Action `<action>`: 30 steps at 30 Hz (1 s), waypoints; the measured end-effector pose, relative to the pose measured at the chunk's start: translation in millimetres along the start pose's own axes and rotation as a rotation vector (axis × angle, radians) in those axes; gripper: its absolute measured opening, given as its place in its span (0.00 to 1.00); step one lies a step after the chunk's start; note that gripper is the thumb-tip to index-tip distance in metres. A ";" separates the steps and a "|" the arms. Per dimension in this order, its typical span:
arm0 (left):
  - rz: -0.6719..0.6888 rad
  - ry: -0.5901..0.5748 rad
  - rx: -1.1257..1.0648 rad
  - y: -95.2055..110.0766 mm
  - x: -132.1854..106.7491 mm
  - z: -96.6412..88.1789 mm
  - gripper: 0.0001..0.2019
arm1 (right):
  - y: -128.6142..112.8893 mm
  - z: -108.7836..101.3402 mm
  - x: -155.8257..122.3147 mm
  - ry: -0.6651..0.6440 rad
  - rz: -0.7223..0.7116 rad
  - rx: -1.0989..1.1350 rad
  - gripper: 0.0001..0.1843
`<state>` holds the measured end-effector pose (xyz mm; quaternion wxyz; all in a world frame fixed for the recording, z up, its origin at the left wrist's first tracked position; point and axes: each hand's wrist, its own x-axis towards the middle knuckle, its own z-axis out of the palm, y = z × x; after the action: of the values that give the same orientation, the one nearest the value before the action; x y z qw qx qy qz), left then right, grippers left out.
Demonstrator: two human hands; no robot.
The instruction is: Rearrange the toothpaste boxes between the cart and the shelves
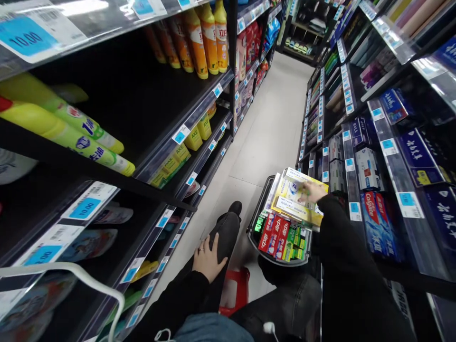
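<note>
Beneath fingers of right hand [313,191], flat yellow cardboard pack [290,202] is touched, grasp unclear; left hand [208,259], farther, is rested open.

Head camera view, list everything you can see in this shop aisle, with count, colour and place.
basket: one, black, on the floor by the right shelves
flat packs: a stack, yellow and white, on top in the basket
red boxes: several, red, front of the basket
green boxes: several, green, beside the red boxes
orange bottles: several, orange, upper left shelf
lying bottles: two, yellow-green, left shelf
Colgate box: one, red and blue, right shelf
stool: one, red, under the person
left hand: own, resting open on a knee
right hand: own, on the top flat pack
</note>
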<state>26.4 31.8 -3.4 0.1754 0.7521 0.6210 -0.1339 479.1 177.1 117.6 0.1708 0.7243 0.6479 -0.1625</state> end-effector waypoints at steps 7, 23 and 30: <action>-0.002 0.020 0.009 0.5 -1.4 -1.5 0.40 | -47.6 45.0 -42.8 -0.098 -0.108 -0.208 0.33; -0.014 -0.017 -0.061 0.4 -1.1 -5.7 0.41 | -35.4 20.5 4.4 0.129 0.093 -0.217 0.40; -0.017 -0.134 -0.201 7.9 -14.6 -12.3 0.49 | 38.1 51.8 23.8 0.295 0.007 -0.053 0.70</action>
<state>31.1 22.9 14.6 0.2898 0.7149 0.6244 -0.1226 518.8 170.5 62.0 0.0934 0.7379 0.6675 -0.0365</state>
